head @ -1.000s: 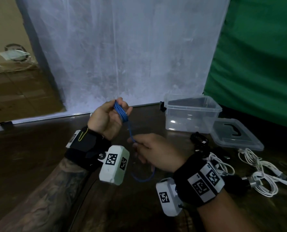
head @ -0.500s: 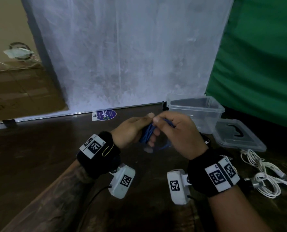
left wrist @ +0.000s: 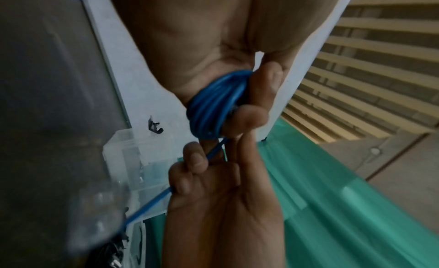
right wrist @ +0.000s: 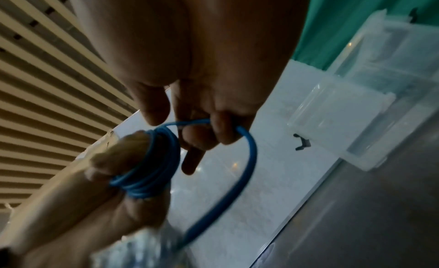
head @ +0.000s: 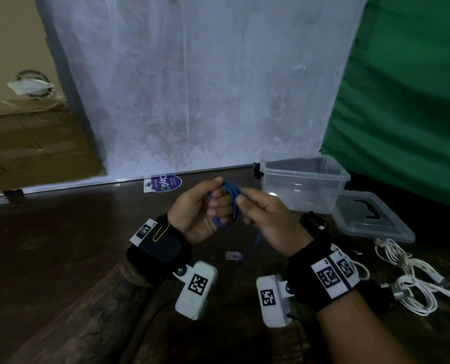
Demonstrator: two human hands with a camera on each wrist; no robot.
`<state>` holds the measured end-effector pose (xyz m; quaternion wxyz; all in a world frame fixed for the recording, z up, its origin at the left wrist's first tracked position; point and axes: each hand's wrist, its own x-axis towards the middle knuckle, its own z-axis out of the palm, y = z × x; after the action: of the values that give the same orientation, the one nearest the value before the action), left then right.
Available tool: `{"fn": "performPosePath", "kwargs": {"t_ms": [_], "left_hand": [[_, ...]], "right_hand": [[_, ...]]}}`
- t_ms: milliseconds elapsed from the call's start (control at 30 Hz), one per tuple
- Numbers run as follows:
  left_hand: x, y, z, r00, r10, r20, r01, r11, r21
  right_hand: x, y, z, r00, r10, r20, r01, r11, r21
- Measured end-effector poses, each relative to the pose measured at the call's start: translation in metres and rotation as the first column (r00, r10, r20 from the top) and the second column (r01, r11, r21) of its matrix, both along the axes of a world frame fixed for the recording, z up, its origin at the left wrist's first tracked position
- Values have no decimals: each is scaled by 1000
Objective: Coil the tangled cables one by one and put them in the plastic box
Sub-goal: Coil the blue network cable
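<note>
A thin blue cable (head: 231, 203) is wound in several loops round the fingers of my left hand (head: 200, 208), which grips the coil (left wrist: 213, 106) above the table. My right hand (head: 260, 214) pinches the free strand (right wrist: 247, 146) just right of the coil. The loose tail (head: 256, 240) hangs down toward the table, its end a clear plug (head: 234, 256). The clear plastic box (head: 302, 179) stands open behind and to the right of both hands; nothing shows inside it.
The box lid (head: 371, 219) lies right of the box. White cables (head: 413, 279) and a black cable (head: 313, 222) lie tangled on the dark table (head: 61, 245) at the right. A white board (head: 192, 88) and green cloth (head: 407, 101) stand behind.
Both hands shifted slightly right and the right hand carried the strand over the coil, adding a turn. A second ago the left hand was raised alone and the right hand held the cable lower.
</note>
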<state>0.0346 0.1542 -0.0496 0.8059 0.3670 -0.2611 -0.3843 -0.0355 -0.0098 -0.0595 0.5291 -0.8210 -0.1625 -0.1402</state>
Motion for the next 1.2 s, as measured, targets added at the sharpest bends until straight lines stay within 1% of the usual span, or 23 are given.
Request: {"fn": "performPosePath", "kwargs": {"t_ms": [67, 167, 233, 300, 333, 400, 433, 467, 533, 600, 700, 800, 900, 967, 1067, 1133, 1200], "left_hand": [[2, 0, -3, 999, 7, -34, -8, 999, -39], [0, -2, -6, 1000, -7, -17, 6, 999, -49], [0, -4, -5, 999, -16, 40, 17, 999, -34], [3, -2, -3, 992, -8, 126, 7, 1000, 5], [6, 0, -3, 984, 16, 179, -23, 999, 36], [10, 4, -3, 953, 82, 293, -115, 988, 98], [11, 4, -5, 940, 118, 320, -161, 981, 112], [10, 2, -5, 936, 156, 315, -199, 974, 111], [2, -8, -9, 939, 246, 242, -276, 956, 102], [-6, -20, -19, 919, 354, 174, -373, 923, 94], [-8, -27, -37, 866, 476, 155, -495, 861, 118], [-3, -26, -49, 836, 538, 109, -549, 823, 144], [6, -24, -54, 818, 574, 36, -573, 806, 150], [11, -21, -57, 811, 584, -33, -574, 805, 153], [17, -17, -61, 813, 572, -113, -553, 817, 163], [19, -17, -64, 817, 545, -191, -525, 838, 148], [20, -18, -66, 819, 510, -261, -498, 859, 117]], "right_hand": [[-1, 0, 1, 999, 35, -11, -35, 999, -3], [0, -7, 3, 999, -21, 44, 23, 999, -33], [1, -10, 3, 995, -51, 81, 55, 997, -53], [0, -13, 3, 992, -65, 107, 69, 997, -37], [0, -14, 4, 988, -79, 132, 85, 996, -39], [-2, -16, 6, 969, -124, 214, 148, 984, -98], [-2, -15, 5, 957, -140, 255, 177, 976, -129], [-2, -13, 4, 947, -149, 284, 194, 971, -136], [0, -9, -2, 948, -172, 266, 201, 976, -87], [4, -8, -9, 960, -191, 207, 207, 976, -61], [9, -9, -18, 985, -163, 56, 168, 981, -94], [14, -10, -24, 986, -151, -69, 143, 983, -118], [15, -17, -25, 972, -144, -186, 127, 987, -101], [15, -21, -25, 962, -156, -225, 141, 987, -82], [13, -24, -22, 945, -179, -275, 153, 982, -112], [13, -27, -21, 935, -151, -320, 156, 988, -10], [14, -31, -22, 935, -129, -331, 190, 969, 157]]}}
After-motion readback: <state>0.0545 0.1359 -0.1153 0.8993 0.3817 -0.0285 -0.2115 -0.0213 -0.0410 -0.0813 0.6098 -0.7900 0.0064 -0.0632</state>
